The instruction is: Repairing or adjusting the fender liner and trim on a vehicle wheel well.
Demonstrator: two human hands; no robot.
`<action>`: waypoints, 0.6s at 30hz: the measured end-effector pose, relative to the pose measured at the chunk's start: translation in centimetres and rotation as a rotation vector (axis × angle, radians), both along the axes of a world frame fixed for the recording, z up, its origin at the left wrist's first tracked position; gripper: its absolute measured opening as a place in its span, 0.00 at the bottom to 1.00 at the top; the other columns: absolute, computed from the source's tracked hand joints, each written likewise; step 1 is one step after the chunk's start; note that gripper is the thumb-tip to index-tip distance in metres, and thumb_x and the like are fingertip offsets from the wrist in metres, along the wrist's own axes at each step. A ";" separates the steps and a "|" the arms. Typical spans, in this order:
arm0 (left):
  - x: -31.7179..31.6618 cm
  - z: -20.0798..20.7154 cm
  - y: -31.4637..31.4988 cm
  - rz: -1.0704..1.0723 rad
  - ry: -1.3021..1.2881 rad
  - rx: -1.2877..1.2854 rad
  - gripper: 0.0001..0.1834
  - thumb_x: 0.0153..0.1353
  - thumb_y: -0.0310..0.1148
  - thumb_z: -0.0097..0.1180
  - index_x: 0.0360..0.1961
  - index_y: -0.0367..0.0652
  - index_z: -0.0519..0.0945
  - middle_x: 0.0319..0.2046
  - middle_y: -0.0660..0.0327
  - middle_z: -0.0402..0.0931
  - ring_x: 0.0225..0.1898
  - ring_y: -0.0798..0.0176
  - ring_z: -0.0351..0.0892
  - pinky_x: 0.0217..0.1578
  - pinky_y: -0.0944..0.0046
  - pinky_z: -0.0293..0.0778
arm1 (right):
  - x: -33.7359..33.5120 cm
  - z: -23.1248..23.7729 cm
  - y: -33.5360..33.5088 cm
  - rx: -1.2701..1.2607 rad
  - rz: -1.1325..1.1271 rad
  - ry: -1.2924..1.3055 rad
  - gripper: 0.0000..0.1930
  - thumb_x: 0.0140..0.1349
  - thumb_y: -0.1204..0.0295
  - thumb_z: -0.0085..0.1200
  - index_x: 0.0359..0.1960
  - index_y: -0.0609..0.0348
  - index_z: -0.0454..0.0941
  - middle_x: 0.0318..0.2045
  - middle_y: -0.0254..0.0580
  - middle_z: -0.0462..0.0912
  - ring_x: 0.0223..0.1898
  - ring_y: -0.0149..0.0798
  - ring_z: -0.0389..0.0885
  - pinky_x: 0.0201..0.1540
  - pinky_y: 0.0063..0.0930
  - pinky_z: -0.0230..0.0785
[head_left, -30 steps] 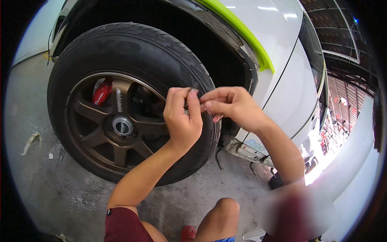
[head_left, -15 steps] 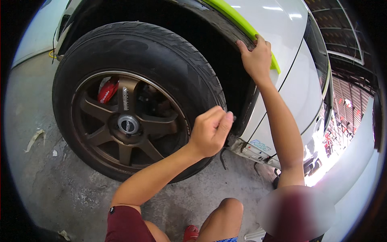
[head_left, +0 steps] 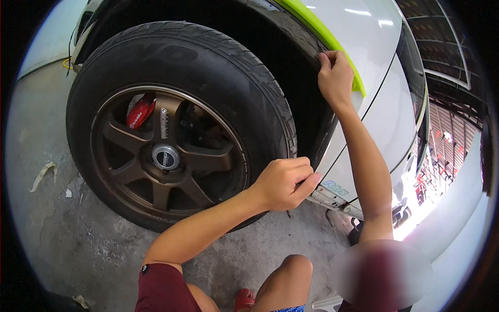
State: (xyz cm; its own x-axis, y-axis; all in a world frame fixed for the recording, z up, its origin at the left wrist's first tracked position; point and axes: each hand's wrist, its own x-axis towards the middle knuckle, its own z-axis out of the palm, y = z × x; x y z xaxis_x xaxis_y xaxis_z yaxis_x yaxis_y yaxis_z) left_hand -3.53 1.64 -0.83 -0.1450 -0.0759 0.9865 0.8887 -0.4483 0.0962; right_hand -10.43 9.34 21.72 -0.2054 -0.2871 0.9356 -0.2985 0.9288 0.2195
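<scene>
My right hand is at the rear lip of the wheel arch, beside a bright green trim strip on a white car. Its thumb and fingers are pinched together at the dark edge; what lies between them is too small to make out. Lower down, my left hand is closed, fingers curled and thumb pressed toward them, in front of the tyre's rear edge and the car's lower sill. Whatever it holds, if anything, is hidden. Inside the tyre sits a bronze spoked wheel with a silver-rimmed centre cap.
A red brake caliper shows between the spokes. The car's white side panel rises at the right. White scraps lie on the concrete floor at the left. My bent knee and red footwear are below.
My left hand has moved down and slightly right, and the small greyish thing by its thumb no longer shows. My right fingers have come off the green strip and drawn together at the arch lip.
</scene>
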 end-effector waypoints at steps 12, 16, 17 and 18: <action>0.8 -0.4 0.4 0.033 0.064 -0.106 0.15 0.60 0.28 0.59 0.17 0.36 0.73 0.17 0.55 0.68 0.18 0.52 0.70 0.20 0.58 0.65 | 2.3 -2.8 0.3 0.015 0.106 -0.010 0.08 0.63 0.74 0.59 0.40 0.66 0.78 0.31 0.52 0.83 0.32 0.48 0.82 0.39 0.38 0.73; 0.5 -0.8 1.2 0.022 0.056 -0.107 0.15 0.60 0.29 0.60 0.17 0.37 0.73 0.17 0.55 0.67 0.17 0.53 0.69 0.20 0.57 0.65 | 1.3 -1.3 1.3 0.007 0.083 -0.001 0.16 0.61 0.68 0.62 0.46 0.68 0.79 0.32 0.50 0.83 0.31 0.45 0.82 0.41 0.35 0.74; 0.3 -1.0 1.3 0.031 0.049 -0.118 0.15 0.60 0.29 0.60 0.17 0.37 0.74 0.17 0.55 0.67 0.17 0.53 0.69 0.20 0.57 0.65 | 0.9 -0.7 1.4 0.035 0.044 0.013 0.18 0.60 0.65 0.64 0.45 0.68 0.80 0.33 0.51 0.84 0.33 0.46 0.83 0.42 0.36 0.74; 0.3 -1.1 1.5 0.039 0.039 -0.130 0.15 0.60 0.29 0.60 0.17 0.37 0.74 0.17 0.55 0.67 0.17 0.52 0.69 0.20 0.57 0.65 | 0.5 -0.4 1.1 0.033 0.039 0.013 0.18 0.60 0.65 0.64 0.45 0.68 0.80 0.33 0.51 0.84 0.33 0.46 0.83 0.42 0.36 0.74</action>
